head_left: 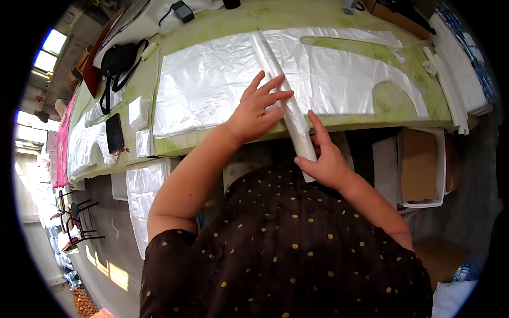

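1. While the right hand [331,161] closes its thumb and curled fingers on the lower end of a clear film roll [293,119], its index finger stands free, pointing up along the roll.

2. Left hand [258,112]: at nine o'clock from the roll's middle, fingers spread and not clamped, fingertips reaching across the roll. I cannot tell whether they press on it or hover just above.

3. The roll leans from eleven o'clock to five. Its upper part lies over a clear plastic sheet [201,79]; its lower end juts past the edge of the green-covered table [228,18] toward the person's shirt.

4. The sheet spreads to ten o'clock and to two, where curved cut-outs leave narrow strips. A black bag [117,59] lies between nine and ten, and a white bin [441,175] stands near four, below the table edge.

5. My judgement of the risks: with the left fingers loose, the roll could swivel about the right hand's grip and leave its turns uneven.

6. Slick film might let the roll slide off the edge if that grip eased.

7. A sharp pull could crease the sheet, or fold the narrow strips at two o'clock over themselves, since nothing visible weighs them down.
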Demonstrator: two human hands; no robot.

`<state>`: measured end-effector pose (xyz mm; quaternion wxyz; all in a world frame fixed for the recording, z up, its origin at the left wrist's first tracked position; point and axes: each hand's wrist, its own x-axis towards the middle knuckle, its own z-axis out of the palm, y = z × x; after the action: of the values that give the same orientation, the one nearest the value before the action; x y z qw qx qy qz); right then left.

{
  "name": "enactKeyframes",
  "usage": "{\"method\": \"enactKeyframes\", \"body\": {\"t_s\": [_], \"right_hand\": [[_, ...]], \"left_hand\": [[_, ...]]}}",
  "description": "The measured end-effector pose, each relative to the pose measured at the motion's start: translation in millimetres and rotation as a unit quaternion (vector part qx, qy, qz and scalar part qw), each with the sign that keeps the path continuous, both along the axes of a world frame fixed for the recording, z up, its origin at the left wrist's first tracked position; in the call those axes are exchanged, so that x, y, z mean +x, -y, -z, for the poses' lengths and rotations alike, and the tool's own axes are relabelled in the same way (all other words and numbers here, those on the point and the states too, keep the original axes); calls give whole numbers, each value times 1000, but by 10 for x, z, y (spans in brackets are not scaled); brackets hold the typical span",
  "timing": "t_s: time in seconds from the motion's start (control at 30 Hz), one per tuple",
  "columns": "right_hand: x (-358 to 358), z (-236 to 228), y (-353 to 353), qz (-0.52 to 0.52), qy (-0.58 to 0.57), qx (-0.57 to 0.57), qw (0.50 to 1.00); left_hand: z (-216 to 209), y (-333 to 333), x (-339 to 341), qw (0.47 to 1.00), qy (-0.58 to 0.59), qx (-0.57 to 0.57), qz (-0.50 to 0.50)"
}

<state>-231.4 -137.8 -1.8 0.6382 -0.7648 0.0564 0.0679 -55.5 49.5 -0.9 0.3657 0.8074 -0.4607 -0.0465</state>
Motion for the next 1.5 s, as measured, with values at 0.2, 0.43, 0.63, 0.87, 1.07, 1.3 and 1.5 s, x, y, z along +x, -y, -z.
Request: {"method": "enactKeyframes", "body": {"t_s": [0.2, 0.43, 0.63, 0.87, 1.07, 1.3, 1.5], "right_hand": [[-8, 210, 86, -22, 90, -24, 995], [-115, 36, 180, -6, -21, 3, 1000], [-220, 167, 188, -13, 42, 46, 998], [-94, 5, 97, -35, 147, -85, 985], [-121, 46, 48, -27, 144, -77, 986], [-54, -24, 84, -57, 198, -154, 966], [-128, 32, 174, -32, 195, -188, 962]], "left_hand": [[133, 163, -72, 998, 69, 0, 4], [196, 168, -146, 993, 15, -85, -76], [-40, 376, -222, 779, -428, -393, -236], [-414, 540, -117, 707, -508, -424, -250], [-273, 541, -242, 707, -528, -397, -251], [-269, 500, -120, 712, -537, -396, -219], [-500, 261, 641, 806, -360, -373, -284]]}}
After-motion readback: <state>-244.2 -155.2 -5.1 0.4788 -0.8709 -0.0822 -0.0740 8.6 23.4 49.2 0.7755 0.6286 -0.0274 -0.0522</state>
